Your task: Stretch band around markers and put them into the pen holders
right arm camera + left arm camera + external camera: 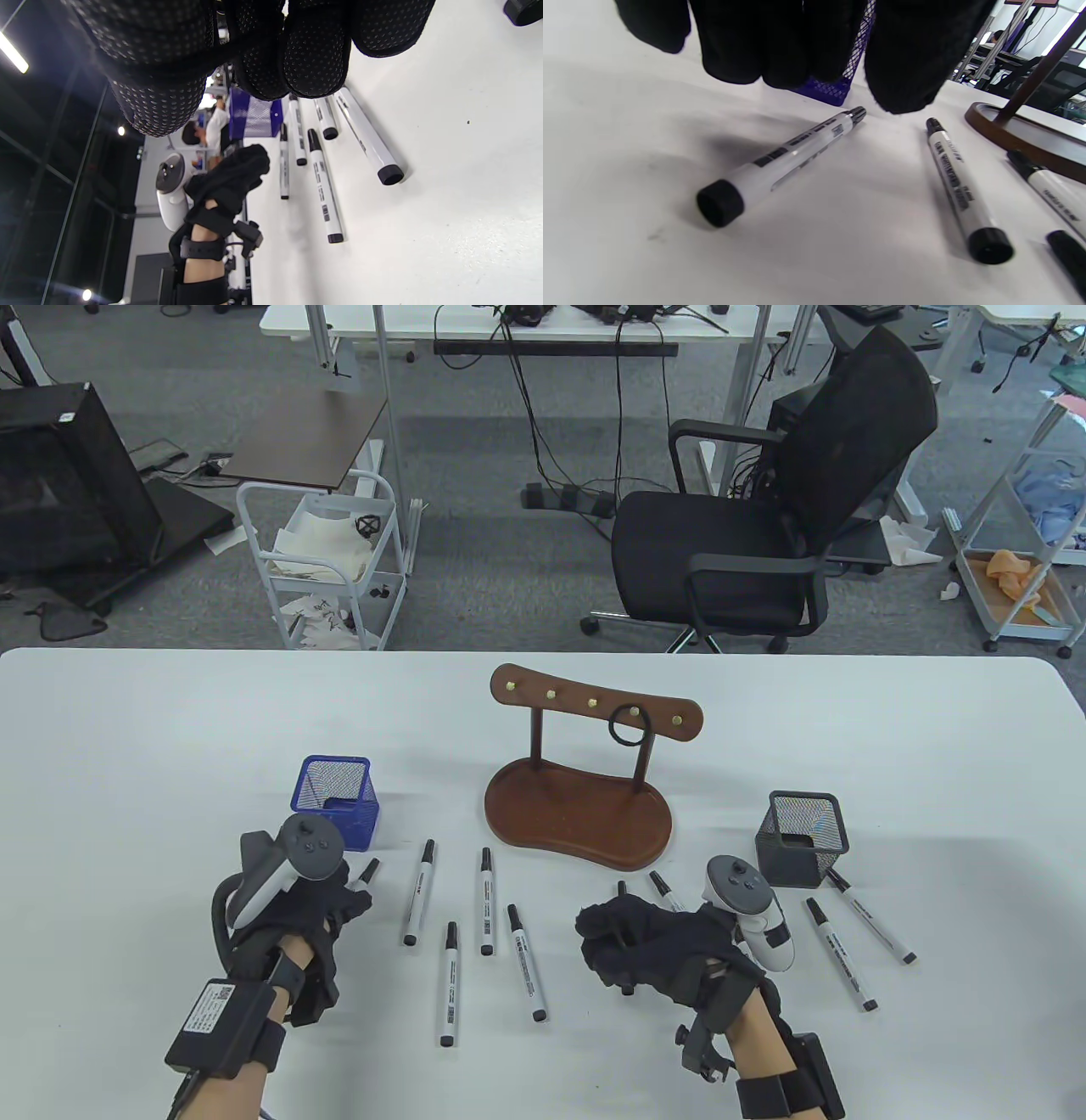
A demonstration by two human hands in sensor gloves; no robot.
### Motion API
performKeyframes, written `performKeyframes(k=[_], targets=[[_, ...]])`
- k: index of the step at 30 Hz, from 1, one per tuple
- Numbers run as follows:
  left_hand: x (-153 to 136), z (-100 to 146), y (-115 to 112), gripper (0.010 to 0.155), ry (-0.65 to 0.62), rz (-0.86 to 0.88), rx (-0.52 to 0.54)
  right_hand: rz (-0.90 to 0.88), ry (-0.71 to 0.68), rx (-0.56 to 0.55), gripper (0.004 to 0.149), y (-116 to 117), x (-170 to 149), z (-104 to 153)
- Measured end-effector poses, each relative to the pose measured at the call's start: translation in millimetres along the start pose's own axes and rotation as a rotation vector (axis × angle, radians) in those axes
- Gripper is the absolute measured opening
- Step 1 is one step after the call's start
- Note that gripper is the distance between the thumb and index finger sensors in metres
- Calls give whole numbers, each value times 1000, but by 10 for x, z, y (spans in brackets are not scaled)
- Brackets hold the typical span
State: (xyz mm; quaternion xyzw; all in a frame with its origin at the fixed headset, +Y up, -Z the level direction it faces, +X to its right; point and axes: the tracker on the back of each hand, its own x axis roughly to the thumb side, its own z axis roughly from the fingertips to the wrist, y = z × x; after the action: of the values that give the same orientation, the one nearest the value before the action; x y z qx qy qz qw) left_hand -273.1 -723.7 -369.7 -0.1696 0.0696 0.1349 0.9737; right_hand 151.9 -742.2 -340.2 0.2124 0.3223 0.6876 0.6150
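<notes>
The markers lie loose on the white table (127,746) in the lower half of the table view, most with the long axis running roughly from bottom to top of the frame. Four lie side by side in the lower middle: one marker (418,892) leans a little to the right with its cap toward the top, the next marker (486,901) stands almost vertical in the frame, and two lower ones (449,984) (527,962) lie below them. Two more markers (840,954) (870,918) lie at the lower right, slanted from upper left to lower right. The right hand (649,942) grips one black-capped marker (622,929), fingers curled round it, its axis nearly vertical in the frame. The left hand (297,916) hovers over a marker (780,163) near the left edge of the group; its fingers hang down loosely, holding nothing. The black band (629,726) hangs on a peg of the wooden rack (585,806) in the middle of the frame. The blue pen holder (335,800) stands to the left of the rack, and the black pen holder (802,838) stands to the right.
</notes>
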Motion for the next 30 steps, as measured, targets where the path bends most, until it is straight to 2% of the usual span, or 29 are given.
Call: performKeyframes(k=[7, 18, 30], targets=[[-47, -133, -108, 66, 84, -2, -85, -3, 3, 0, 55, -4, 5, 5], [83, -246, -137, 57, 143, -107, -82, -17, -2, 1, 54, -11, 10, 14], [114, -265, -159, 49, 138, -120, -93, -24, 9, 0, 53, -14, 1, 15]])
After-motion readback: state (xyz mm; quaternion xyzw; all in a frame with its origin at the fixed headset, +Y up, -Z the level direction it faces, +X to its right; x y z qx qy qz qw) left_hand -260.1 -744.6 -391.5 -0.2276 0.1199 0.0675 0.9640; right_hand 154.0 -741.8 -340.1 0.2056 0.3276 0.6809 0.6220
